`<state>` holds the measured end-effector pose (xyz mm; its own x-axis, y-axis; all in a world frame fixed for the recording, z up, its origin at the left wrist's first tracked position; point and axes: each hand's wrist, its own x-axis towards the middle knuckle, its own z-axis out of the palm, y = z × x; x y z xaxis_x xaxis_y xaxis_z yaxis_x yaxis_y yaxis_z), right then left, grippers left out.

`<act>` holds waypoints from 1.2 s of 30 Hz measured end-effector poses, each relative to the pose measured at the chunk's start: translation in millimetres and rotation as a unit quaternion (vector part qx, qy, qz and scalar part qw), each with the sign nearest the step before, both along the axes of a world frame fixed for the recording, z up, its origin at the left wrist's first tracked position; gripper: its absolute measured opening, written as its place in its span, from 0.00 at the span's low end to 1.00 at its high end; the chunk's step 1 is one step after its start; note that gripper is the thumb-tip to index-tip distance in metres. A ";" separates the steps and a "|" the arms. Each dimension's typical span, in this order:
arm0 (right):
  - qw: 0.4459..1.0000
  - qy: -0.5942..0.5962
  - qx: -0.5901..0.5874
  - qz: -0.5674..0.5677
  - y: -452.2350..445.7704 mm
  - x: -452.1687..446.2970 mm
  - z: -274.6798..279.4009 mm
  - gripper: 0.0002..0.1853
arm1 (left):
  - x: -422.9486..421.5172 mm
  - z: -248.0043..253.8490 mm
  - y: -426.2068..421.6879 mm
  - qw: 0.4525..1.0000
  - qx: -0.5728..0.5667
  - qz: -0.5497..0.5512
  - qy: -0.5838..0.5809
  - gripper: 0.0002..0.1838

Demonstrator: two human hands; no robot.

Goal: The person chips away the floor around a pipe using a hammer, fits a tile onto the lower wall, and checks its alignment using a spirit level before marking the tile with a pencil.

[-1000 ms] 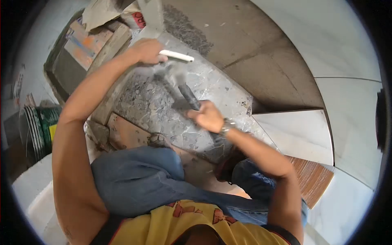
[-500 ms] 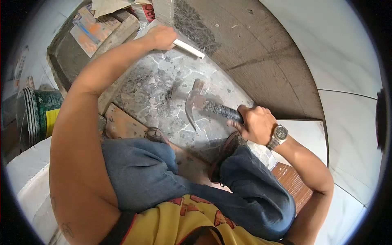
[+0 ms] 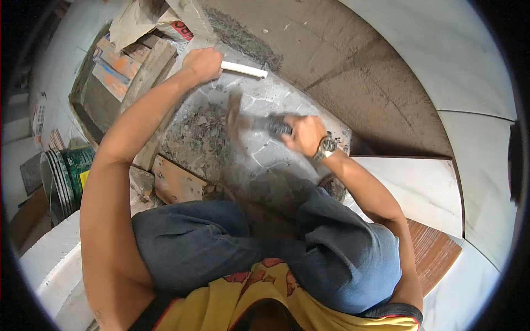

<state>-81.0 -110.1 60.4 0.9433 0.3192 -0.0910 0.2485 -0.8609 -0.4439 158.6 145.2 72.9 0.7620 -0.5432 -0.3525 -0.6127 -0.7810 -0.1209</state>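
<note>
Claw hammer (image 3: pixel 236 117) is gripped in the right hand (image 3: pixel 306 135), with its dark handle (image 3: pixel 270 124) clamped in the closed fingers. It is held well back from the head, probably so the head can be swung freely. The blurred head is held out past the thumb side, over the middle of the grey floor (image 3: pixel 268 153). By the floor's far edge, a white rod (image 3: pixel 244 69) is clutched by one end in the left hand (image 3: pixel 202 64).

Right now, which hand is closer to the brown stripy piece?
Right. The right hand, gripping a hammer, is above and left of the brown stripy piece in the picture; the left hand, holding a white stick, is farther up-left.
</note>
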 end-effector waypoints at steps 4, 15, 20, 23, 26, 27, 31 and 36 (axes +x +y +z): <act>0.993 0.046 -0.106 0.026 -6.4 12.0 7.3 0.19 | 2.7 -5.7 4.4 1.000 -0.008 0.001 0.002 0.14; 0.991 0.092 0.009 -0.092 2.3 21.1 17.1 0.18 | 35.7 -44.5 14.9 0.997 -0.051 -0.028 0.045 0.14; 0.983 0.121 0.036 -0.133 5.4 21.7 25.7 0.17 | 31.2 -42.2 11.7 0.997 -0.042 0.005 0.066 0.16; 0.993 -0.016 0.099 -0.065 16.2 11.6 48.2 0.13 | 35.8 -51.9 15.4 0.997 -0.044 -0.002 0.058 0.14; 0.997 0.006 0.014 -0.078 0.5 24.7 9.7 0.13 | 29.8 -55.4 19.8 0.998 -0.045 0.002 0.039 0.14; 0.992 0.059 -0.004 -0.112 -10.3 34.5 -18.3 0.14 | 24.3 -53.6 18.6 0.998 -0.049 0.006 0.029 0.13; 0.977 0.162 0.044 -0.134 11.7 16.9 18.6 0.16 | 13.9 -41.5 12.6 0.998 -0.047 0.026 0.031 0.12; 0.997 0.046 0.034 -0.052 8.6 11.4 29.4 0.16 | 22.9 -48.2 17.9 0.998 -0.056 0.020 0.031 0.14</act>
<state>-69.6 -101.5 89.8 0.9600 0.2293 -0.1610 0.1152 -0.8470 -0.5190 181.4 163.1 24.7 0.7626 -0.5511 -0.3386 -0.5840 -0.8117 0.0056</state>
